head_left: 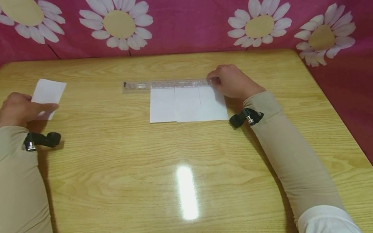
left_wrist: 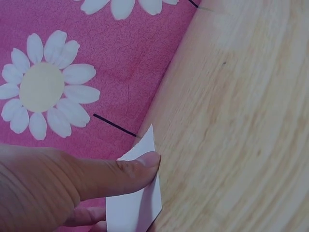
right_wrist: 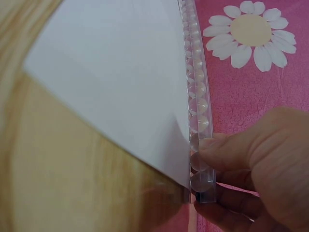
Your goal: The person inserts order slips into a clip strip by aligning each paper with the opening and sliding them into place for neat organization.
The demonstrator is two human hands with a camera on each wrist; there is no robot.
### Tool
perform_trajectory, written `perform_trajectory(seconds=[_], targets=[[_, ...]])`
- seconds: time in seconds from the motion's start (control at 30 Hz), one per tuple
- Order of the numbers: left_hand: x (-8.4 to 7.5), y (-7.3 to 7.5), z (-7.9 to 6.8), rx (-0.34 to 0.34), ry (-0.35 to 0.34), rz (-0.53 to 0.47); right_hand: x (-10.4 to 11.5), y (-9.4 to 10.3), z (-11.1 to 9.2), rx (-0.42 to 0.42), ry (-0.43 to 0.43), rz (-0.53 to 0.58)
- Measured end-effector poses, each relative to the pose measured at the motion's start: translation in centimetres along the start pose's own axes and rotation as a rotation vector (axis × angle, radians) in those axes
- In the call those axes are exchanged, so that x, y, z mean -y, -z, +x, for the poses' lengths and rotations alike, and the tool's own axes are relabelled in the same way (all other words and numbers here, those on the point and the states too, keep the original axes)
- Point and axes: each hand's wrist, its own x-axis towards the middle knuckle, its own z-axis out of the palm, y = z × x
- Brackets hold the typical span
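Observation:
At the left of the table, my left hand (head_left: 19, 109) pinches a small white sheet of paper (head_left: 48, 90) between thumb and fingers. The left wrist view has the thumb flat across this paper (left_wrist: 133, 208), whose upper edge looks torn. My right hand (head_left: 232, 81) grips the right end of a long clear plastic strip (head_left: 182, 82). Close up, the strip (right_wrist: 197, 92) carries a row of rounded, bubble-like shapes. White paper sheets (head_left: 186, 103) lie side by side along its near edge, and the right one (right_wrist: 120, 72) reaches to the gripped end.
The wood-grain table (head_left: 121, 186) has a bright light reflection near its middle. Behind it and at the right hangs a pink cloth (head_left: 187, 11) with large white daisies. Black wrist cameras (head_left: 47, 139) sit on both sleeved forearms.

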Motion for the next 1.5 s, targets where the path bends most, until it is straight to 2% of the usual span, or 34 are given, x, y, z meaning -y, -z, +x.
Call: perform_trajectory(seconds=[0.23, 0.53, 0.83, 1.03, 1.37, 1.5], targets=[[-0.2, -0.2, -0.1, -0.004, -0.009, -0.047, 0.2, 0.1, -0.1, 0.011, -0.02, 0.011], [-0.2, -0.1, 0.2, 0.015, -0.056, -0.103, 0.1, 0.1, -0.1, 0.009, -0.023, 0.018], [0.4, -0.2, 0.1, -0.031, -0.08, -0.061, -0.3, -0.2, 0.1, -0.02, 0.021, 0.007], [0.7, -0.2, 0.1, -0.022, -0.073, -0.071, -0.3, -0.3, 0.1, -0.023, 0.022, 0.001], [0.8, -0.3, 0.3, -0.061, -0.05, -0.056, -0.2, -0.2, 0.1, -0.017, 0.017, 0.002], [0.8, -0.4, 0.4, -0.087, -0.077, -0.054, -0.2, -0.2, 0.1, -0.019, 0.018, 0.003]])
